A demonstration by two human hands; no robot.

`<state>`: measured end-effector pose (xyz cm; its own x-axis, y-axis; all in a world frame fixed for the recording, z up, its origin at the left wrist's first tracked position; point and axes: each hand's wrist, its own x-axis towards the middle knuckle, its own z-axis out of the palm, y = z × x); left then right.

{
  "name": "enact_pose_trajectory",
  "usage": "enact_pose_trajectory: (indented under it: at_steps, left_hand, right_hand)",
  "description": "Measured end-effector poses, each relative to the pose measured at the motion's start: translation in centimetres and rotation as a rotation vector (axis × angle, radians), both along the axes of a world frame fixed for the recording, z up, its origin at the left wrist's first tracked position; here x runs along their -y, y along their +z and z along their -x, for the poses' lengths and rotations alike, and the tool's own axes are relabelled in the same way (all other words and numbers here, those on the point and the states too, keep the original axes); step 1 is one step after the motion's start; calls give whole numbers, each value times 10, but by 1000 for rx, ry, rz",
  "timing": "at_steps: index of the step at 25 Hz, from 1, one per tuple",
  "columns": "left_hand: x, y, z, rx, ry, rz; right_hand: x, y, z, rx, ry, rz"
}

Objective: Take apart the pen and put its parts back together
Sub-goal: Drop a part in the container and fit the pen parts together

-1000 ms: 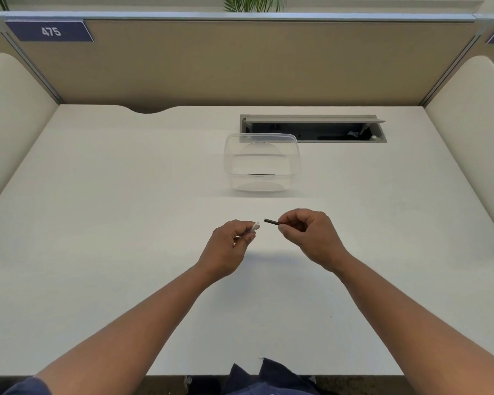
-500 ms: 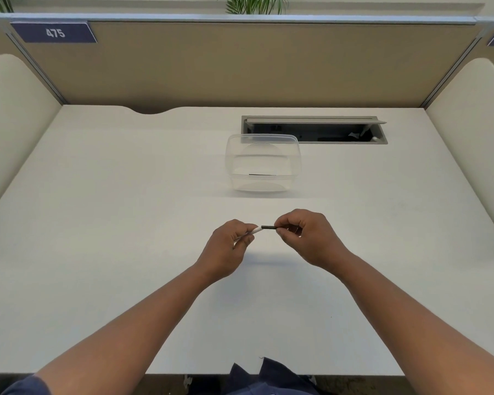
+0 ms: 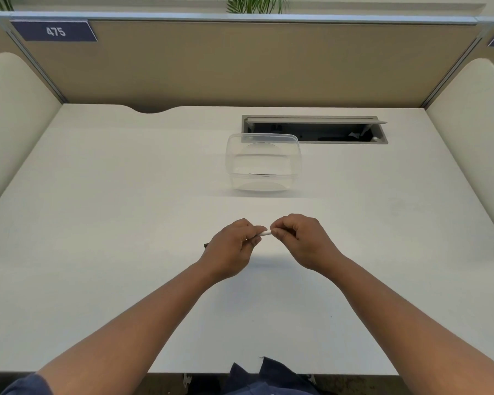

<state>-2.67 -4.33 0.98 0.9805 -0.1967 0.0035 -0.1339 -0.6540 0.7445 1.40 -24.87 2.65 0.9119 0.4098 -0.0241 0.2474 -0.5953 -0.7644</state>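
My left hand [image 3: 231, 246] grips a pen [image 3: 264, 233] above the white desk, just in front of me. Only a short white stretch of its barrel shows between my hands, and a dark tip pokes out past the left side of that hand. My right hand [image 3: 300, 238] pinches the barrel's right end with thumb and forefinger, the fingertips of both hands almost touching. The dark slim part that my right hand held is hidden, inside the barrel or behind my fingers.
A clear plastic container [image 3: 263, 163] stands behind my hands, with a thin dark piece lying in it. An open cable tray [image 3: 314, 129] is sunk into the desk [image 3: 111, 209] at the back right. Padded partitions close both sides.
My right hand moved left and pushed the dark slim part into the white barrel held by my left hand. The gap between the hands has closed.
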Motion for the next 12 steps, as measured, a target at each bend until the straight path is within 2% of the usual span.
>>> enact_pose_trajectory:
  at_steps: [5, 12]
  left_hand:
    - [-3, 4, -4, -60, -15, 3]
    - [-1, 9, -6, -57, -6, -74]
  right_hand:
    - [4, -2, 1, -37, -47, -84]
    - [2, 2, 1, 161, 127, 92]
